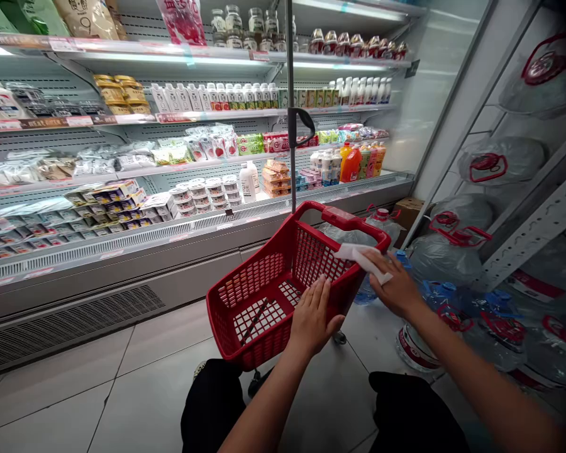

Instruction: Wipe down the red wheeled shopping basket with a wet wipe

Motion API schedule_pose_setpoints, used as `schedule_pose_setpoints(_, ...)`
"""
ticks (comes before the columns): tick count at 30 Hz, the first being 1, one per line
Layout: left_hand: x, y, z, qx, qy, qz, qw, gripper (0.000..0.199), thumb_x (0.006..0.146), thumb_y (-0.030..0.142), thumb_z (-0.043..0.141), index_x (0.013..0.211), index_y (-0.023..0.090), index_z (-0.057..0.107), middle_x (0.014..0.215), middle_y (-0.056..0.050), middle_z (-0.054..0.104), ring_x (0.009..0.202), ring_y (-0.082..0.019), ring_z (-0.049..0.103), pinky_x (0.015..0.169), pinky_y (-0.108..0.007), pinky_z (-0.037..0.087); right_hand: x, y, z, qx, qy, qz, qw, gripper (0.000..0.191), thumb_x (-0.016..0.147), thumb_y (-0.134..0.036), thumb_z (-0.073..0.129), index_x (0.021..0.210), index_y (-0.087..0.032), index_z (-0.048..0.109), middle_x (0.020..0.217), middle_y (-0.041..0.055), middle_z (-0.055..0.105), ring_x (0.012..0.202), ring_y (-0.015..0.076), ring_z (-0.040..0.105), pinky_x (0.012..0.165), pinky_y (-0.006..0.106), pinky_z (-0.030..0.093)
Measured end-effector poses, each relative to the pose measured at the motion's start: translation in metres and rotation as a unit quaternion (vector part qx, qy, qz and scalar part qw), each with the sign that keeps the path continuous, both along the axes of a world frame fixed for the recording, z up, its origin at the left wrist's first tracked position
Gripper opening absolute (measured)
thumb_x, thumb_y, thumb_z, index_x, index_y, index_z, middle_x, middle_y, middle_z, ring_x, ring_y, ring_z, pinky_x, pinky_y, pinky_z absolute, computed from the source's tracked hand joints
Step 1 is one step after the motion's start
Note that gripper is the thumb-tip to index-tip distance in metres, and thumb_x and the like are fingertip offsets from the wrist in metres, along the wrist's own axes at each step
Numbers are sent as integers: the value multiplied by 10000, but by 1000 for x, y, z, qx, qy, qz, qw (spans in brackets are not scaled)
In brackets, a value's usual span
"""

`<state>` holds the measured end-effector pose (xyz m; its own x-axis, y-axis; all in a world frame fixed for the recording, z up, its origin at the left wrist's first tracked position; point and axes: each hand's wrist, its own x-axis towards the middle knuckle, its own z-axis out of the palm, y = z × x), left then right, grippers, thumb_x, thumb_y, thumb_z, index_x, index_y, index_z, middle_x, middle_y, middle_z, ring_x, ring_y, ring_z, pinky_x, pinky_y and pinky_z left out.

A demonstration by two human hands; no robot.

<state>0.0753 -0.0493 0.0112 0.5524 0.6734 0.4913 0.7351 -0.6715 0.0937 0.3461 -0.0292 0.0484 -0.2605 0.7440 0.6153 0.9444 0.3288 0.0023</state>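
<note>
A red plastic shopping basket cart [255, 286] stands on the tiled floor in front of me, its raised handle at the upper right. My left hand [314, 318] lies against the cart's near side rim, fingers stretched out, with nothing in it. On the right, my right hand [390, 283] holds a white cloth or tissue [365, 257] between its fingers, against the cart's upper right edge below the handle. A thin dark item [255, 321] lies across the basket's grid floor.
An open refrigerated display [226, 229] with dairy cartons, bottles and packs spans the back and left. Large water bottles [446, 258] crowd the right side beside a metal rack. My knees frame the cart's near side.
</note>
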Motion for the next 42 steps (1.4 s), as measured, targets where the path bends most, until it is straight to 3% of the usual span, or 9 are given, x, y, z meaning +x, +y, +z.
schedule_pose_setpoints(4, 1, 2, 0, -8, -4, 1, 1000, 834, 1035, 624, 402, 1659, 136, 140, 1724, -125, 193, 1577, -270, 256, 1263, -438, 305, -3, 8, -3, 28, 19, -34, 999, 720, 1019, -242, 380, 1677, -281, 93, 1653, 29, 396, 1537, 240, 345, 1289, 520, 243)
schedule_pose_setpoints(10, 2, 10, 5, -27, -4, -9, 1000, 860, 1024, 618, 439, 1651, 108, 145, 1713, -162, 213, 1581, -267, 242, 1264, -441, 310, -61, -13, -28, -4, -59, 97, 994, 741, 1010, -201, 383, 1678, -247, 66, 1676, 25, 349, 1555, 207, 302, 1296, 464, 239)
schedule_pose_setpoints(13, -7, 8, 8, -33, 15, 3, 999, 837, 1029, 593, 456, 1657, 142, 137, 1713, -137, 231, 1576, -251, 262, 1259, -437, 324, -50, -5, -26, -1, -66, 96, 993, 748, 1013, -197, 373, 1675, -284, 37, 1662, 2, 376, 1544, 192, 325, 1304, 481, 205)
schedule_pose_setpoints(19, -44, -7, 2, -10, 49, 40, 998, 782, 1043, 554, 456, 1665, 204, 137, 1712, -98, 255, 1553, -253, 322, 1249, -466, 339, -19, 31, -12, 1, 12, -18, 1000, 754, 1010, -225, 370, 1671, -324, 21, 1670, -11, 360, 1544, 219, 328, 1292, 522, 227)
schedule_pose_setpoints(22, -51, -10, -1, -1, 46, 47, 998, 783, 1047, 553, 447, 1670, 215, 115, 1698, -108, 292, 1535, -260, 359, 1238, -468, 353, -49, 28, -22, -2, 34, -7, 999, 779, 991, -209, 386, 1673, -318, 26, 1659, 3, 381, 1534, 233, 351, 1289, 524, 238)
schedule_pose_setpoints(28, -52, -9, -2, -3, 34, 38, 999, 917, 1028, 607, 453, 1667, 132, -1, 1685, -172, 299, 1536, -277, 355, 1214, -453, 389, -125, -11, -53, -46, 18, 143, 988, 785, 984, -181, 376, 1676, -259, 13, 1680, 18, 334, 1556, 212, 300, 1290, 474, 263)
schedule_pose_setpoints(32, -75, -10, -3, -20, 32, 38, 999, 863, 1045, 593, 423, 1671, 174, 3, 1666, -166, 349, 1513, -273, 400, 1189, -452, 420, -99, -6, -45, -56, -17, 149, 987, 774, 988, -180, 371, 1673, -284, 26, 1679, -1, 335, 1552, 188, 305, 1305, 484, 220)
schedule_pose_setpoints(37, -122, -14, -9, -20, 46, 93, 994, 733, 1081, 513, 370, 1675, 235, 41, 1667, -115, 366, 1507, -240, 413, 1218, -446, 388, -46, 31, -33, -37, -5, 47, 998, 797, 989, -211, 384, 1667, -316, -22, 1703, -29, 270, 1562, 195, 281, 1305, 491, 226)
schedule_pose_setpoints(42, -131, -15, -18, -34, 40, 113, 992, 736, 1089, 458, 373, 1672, 240, -20, 1665, -109, 370, 1509, -226, 410, 1237, -470, 354, -70, 46, -48, -34, 48, 17, 998, 845, 969, -195, 395, 1662, -297, -78, 1682, 4, 332, 1546, 219, 321, 1297, 494, 253)
